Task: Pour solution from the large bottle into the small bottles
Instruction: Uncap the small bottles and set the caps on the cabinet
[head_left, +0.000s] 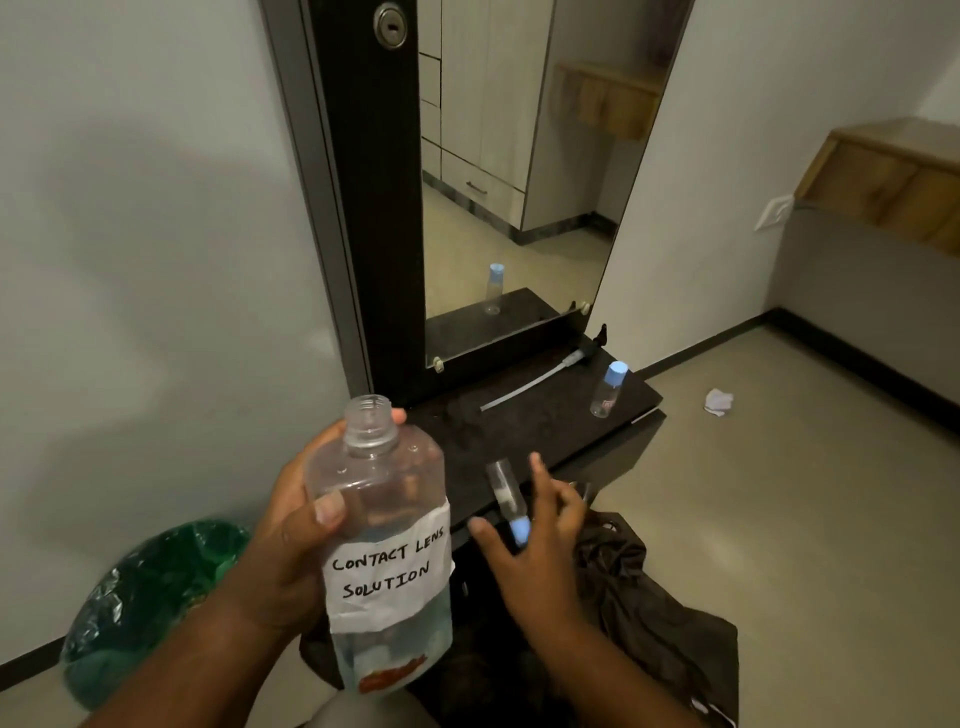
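My left hand (291, 540) grips the large clear bottle (384, 525) upright. Its cap is off, and a paper label reads "CONTACT LENS SOLUTION". Liquid fills only its lower part. A small clear bottle with a blue cap (508, 498) lies tilted and blurred at the front edge of the dark shelf (524, 426), cap end toward my right hand (535, 545). That hand's thumb and fingers are spread on either side of it, not closed on it. A second small capped bottle (608, 391) stands at the shelf's far right.
A pump head with a long tube (540, 378) lies on the shelf below the mirror (519, 182). A green plastic bag (150, 597) sits on the floor at left. Dark cloth (654, 603) lies below the shelf, crumpled paper (719, 401) on the floor at right.
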